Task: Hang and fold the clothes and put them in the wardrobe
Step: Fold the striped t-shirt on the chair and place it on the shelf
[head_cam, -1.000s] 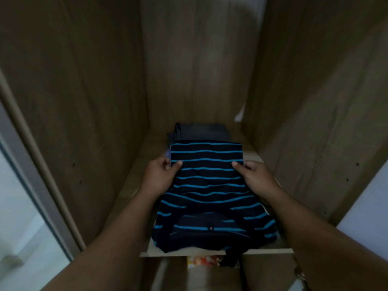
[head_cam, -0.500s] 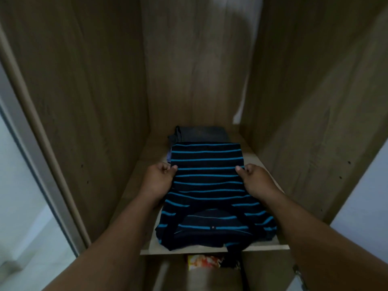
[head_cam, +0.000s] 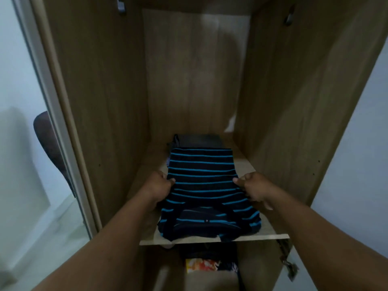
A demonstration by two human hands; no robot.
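On the pale wooden wardrobe shelf [head_cam: 270,233], a folded navy shirt w/ bright blue stripes [head_cam: 202,185] is lying flat, its near edge reaching the shelf's front lip and its far end overlapping a folded dark grey garment [head_cam: 199,140] at the back. The left hand [head_cam: 159,186] is pinching the shirt's left edge and the right hand [head_cam: 255,189] is pinching the right edge, both approx. mid-length. Below the shelf, an orange-and-white printed item [head_cam: 201,265] is showing in the lower compartment.

dark brown chair back [head_cam: 49,148] off to the left past the door edge, pale wall [head_cam: 16,59] behind it, light floor [head_cam: 46,238] below, metal hinge [head_cam: 290,266] low on the right
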